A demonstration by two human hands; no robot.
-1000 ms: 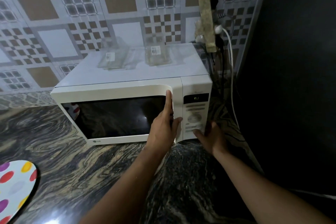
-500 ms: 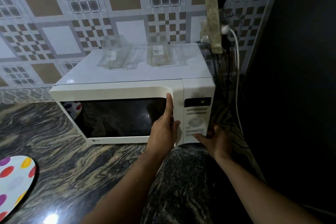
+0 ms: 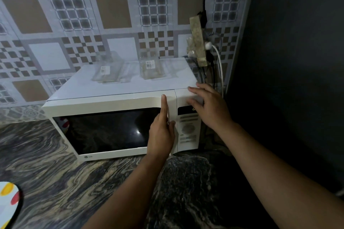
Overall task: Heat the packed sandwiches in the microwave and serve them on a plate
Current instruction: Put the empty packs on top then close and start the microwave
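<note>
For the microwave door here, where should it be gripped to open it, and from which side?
Probably the door's right edge, reached from the front. The left hand already lies on that vertical strip beside the control panel, so it likely hinges on the left.
</note>
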